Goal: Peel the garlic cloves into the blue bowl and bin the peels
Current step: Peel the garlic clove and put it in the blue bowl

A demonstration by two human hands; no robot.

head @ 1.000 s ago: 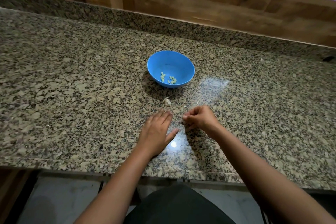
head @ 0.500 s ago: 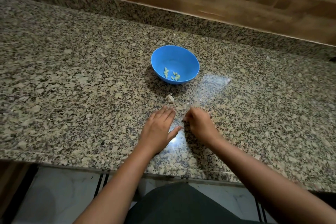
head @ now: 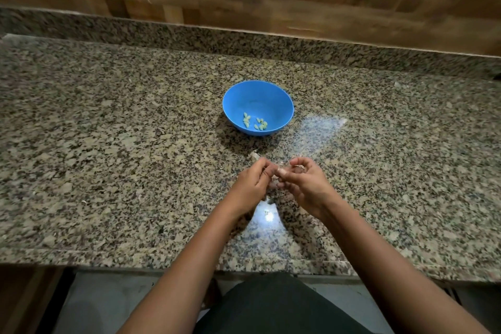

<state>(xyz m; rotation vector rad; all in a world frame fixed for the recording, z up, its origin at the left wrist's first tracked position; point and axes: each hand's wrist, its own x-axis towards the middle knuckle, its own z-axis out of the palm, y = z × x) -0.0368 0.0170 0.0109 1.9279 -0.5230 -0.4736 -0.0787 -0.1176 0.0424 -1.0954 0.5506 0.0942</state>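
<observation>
The blue bowl [head: 282,100] stands mid-counter with several peeled greenish cloves [head: 255,122] on its bottom. Just in front of it, my left hand [head: 250,188] and my right hand [head: 305,184] meet above the counter, fingers curled toward each other. Between their fingertips they pinch a small pale garlic piece [head: 281,171]; I cannot tell whether it is a clove or a peel. Another pale garlic scrap [head: 254,155] lies on the counter between the hands and the bowl.
The speckled granite counter [head: 108,157] runs left and right, with a raised granite lip and a wooden wall behind it. Its front edge is near my body. A bright light reflection lies under my wrists. No bin is in view.
Both hands have lifted off the counter and come together. The left hand, flat before, now curls its fingers against the right hand's fingertips around the small pale piece.
</observation>
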